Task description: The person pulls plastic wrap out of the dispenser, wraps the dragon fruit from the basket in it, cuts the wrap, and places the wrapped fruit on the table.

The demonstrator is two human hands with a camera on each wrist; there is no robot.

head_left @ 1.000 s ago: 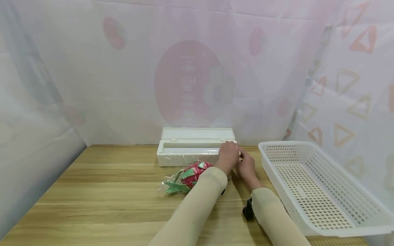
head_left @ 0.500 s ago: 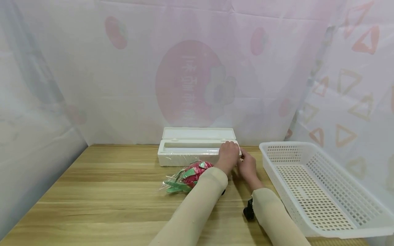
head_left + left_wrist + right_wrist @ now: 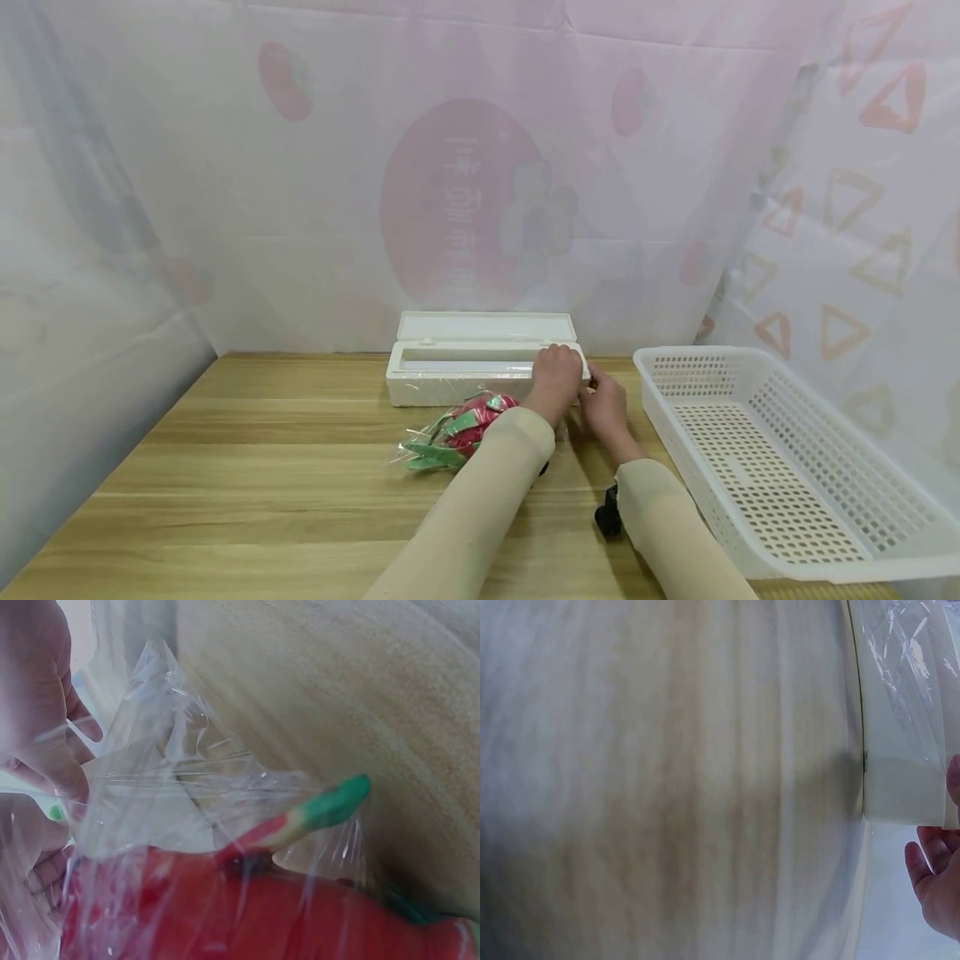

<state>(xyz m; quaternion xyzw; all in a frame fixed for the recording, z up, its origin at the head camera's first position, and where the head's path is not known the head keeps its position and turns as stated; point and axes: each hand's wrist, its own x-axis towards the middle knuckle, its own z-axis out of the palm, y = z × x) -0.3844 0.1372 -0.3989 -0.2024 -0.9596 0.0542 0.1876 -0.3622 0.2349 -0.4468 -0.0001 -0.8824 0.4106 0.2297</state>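
Head view high — wrist views close

Both hands sit close together, arms outstretched.

Soft, even light; wrist views hazy; film glinting.

White box, lid raised
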